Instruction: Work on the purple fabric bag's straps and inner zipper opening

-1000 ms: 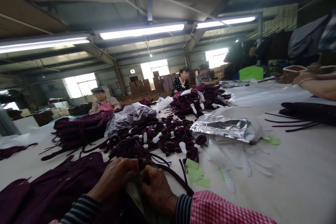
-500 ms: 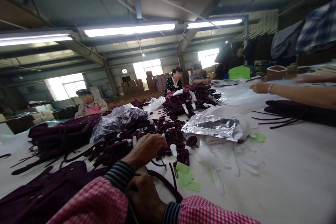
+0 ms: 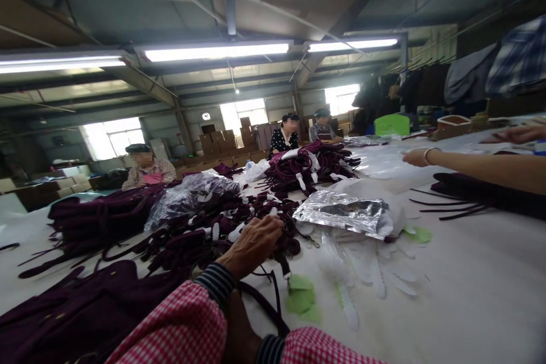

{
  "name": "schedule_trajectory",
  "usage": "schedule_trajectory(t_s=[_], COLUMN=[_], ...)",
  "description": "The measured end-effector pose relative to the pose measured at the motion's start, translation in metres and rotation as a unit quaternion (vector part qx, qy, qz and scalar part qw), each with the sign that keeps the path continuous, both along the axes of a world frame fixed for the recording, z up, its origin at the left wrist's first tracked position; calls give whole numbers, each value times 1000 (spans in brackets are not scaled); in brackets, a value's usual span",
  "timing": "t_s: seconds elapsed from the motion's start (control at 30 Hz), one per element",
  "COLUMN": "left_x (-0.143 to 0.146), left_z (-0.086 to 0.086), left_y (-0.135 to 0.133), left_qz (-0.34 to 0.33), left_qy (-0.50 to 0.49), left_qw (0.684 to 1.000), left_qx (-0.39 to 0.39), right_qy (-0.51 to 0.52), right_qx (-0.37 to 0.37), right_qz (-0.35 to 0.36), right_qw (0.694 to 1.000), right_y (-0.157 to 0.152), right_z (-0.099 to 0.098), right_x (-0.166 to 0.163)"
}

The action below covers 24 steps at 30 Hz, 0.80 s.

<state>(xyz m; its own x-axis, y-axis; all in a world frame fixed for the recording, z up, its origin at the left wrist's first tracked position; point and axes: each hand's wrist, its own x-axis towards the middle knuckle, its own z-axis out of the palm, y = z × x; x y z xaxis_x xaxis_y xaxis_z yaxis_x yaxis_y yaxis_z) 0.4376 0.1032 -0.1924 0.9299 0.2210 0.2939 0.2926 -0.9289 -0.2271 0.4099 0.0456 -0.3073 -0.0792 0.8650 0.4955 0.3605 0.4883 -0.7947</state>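
- We find the left hand (image 3: 251, 242) reaching forward across the tabletop (image 3: 460, 284), fingers curled down and closed on a dark purple strap (image 3: 279, 250) at the near edge of the strap pile (image 3: 222, 224).
- The right hand (image 3: 239, 330) sits low at the near edge, mostly hidden behind the checked sleeves; we cannot tell how its fingers stand.
- A dark purple bag (image 3: 85, 307) lies at the near left corner.
- A silver foil bag (image 3: 343, 213) rests just right of the pile, with clear plastic sleeves (image 3: 362, 264) and green paper slips (image 3: 301, 298) before it.
- A co-worker's arm (image 3: 478, 165) extends in from the right edge.
- Three people sit along the far edge.
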Motion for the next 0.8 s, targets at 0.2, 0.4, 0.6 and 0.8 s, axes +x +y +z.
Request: schedule_trajectory(t_s=[0.2, 0.4, 0.6, 0.8], left_x=[-63, -116, -149, -160], left_z=[41, 47, 26, 19], left_y=[3, 6, 1, -15], left_qz=[171, 183, 250, 292], left_qy=[-264, -273, -146, -121], left_qw=[882, 870, 896, 914], left_qx=[-352, -368, -338, -255], right_qy=[39, 83, 155, 138], right_qx=[-48, -63, -40, -61], right_qz=[12, -3, 107, 70], right_qw=[998, 995, 981, 986], right_y=[-2, -7, -14, -11], right_z=[4, 5, 16, 13], right_x=[5, 8, 12, 12])
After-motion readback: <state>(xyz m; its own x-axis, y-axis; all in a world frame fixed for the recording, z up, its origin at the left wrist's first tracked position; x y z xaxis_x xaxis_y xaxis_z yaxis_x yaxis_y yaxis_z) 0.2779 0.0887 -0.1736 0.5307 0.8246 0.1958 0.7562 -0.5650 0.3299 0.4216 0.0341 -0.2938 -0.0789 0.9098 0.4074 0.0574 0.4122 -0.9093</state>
